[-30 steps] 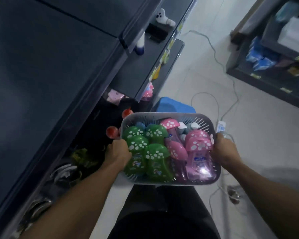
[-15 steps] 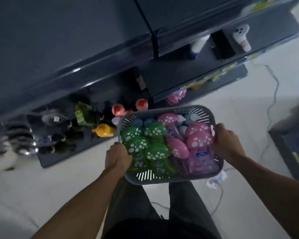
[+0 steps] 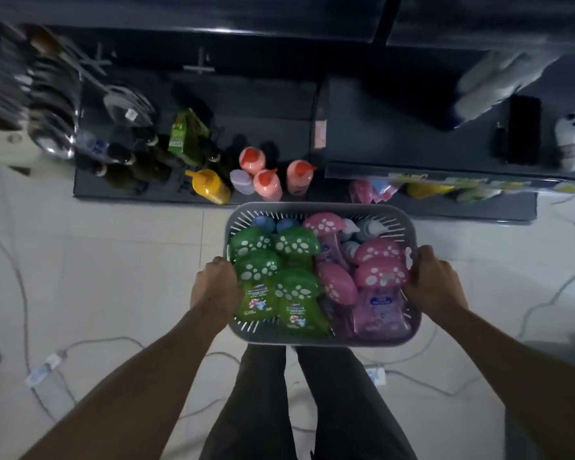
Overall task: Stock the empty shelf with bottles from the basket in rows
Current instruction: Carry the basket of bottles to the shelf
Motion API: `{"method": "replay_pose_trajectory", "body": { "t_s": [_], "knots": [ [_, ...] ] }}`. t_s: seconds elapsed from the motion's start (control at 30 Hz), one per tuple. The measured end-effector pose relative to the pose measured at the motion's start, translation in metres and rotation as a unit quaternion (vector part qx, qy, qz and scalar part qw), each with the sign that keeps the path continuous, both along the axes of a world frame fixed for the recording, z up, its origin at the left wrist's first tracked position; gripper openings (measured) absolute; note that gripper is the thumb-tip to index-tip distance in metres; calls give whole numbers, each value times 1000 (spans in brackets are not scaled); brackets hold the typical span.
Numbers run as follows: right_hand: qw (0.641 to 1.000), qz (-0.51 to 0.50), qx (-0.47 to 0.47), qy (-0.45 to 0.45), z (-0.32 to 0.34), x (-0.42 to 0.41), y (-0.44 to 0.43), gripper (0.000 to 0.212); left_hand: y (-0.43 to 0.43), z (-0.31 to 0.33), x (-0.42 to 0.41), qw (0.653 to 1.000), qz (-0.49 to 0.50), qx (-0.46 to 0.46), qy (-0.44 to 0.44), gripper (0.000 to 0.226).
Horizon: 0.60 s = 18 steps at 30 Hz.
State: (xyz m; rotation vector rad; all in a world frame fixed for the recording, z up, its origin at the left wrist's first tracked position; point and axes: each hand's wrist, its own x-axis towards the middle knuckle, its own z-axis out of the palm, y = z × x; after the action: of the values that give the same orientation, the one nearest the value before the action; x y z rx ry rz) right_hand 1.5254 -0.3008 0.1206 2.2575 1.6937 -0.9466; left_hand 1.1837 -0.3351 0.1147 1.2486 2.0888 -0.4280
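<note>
the basket, packed with green and pink bottles, is held level over the floor, just short of the dark shelves. these are now faced squarely where they were seen at a slant half a second ago, so the approach is judged complete and no bottle is yet out. the left rim is clasped by the left hand and the right rim by the right hand, with the bottles between them.

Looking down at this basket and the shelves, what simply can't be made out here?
Head view: lower bottles in the basket, covered by green bottles and pink bottles.
Fingertips of left hand and right hand, curled over the basket's rim.
Metal ware at far left: motion-blurred.
Bottle labels: too small.
</note>
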Motion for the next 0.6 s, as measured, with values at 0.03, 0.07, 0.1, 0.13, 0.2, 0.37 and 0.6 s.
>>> {"method": "replay_pose_trajectory", "body": {
  "t_s": [0.03,0.07,0.1,0.13,0.2,0.37,0.6],
  "knots": [
    [1000,2,1,-1,0,2,1,29,-2,-1,2,1000,2,0,-3,30],
    [1000,3,1,-1,-1,4,2,28,-3,-2,4,1000,4,1,-6,29],
    [1000,3,0,-3,-2,6,3,28,-3,-3,6,1000,6,4,-10,29],
    [1000,2,-4,-3,-3,7,3,29,-4,-6,8,1000,7,4,-11,28],
    [1000,-3,-15,-2,-6,9,3,30,-5,-10,13,1000,7,2,-12,27],
    [1000,9,-30,1,-7,14,2,31,-10,-12,11,1000,10,9,-25,26],
    [995,41,-83,-40,13,16,24,45,-10,8,6,996,0,57,-62,43]
  ]
}}
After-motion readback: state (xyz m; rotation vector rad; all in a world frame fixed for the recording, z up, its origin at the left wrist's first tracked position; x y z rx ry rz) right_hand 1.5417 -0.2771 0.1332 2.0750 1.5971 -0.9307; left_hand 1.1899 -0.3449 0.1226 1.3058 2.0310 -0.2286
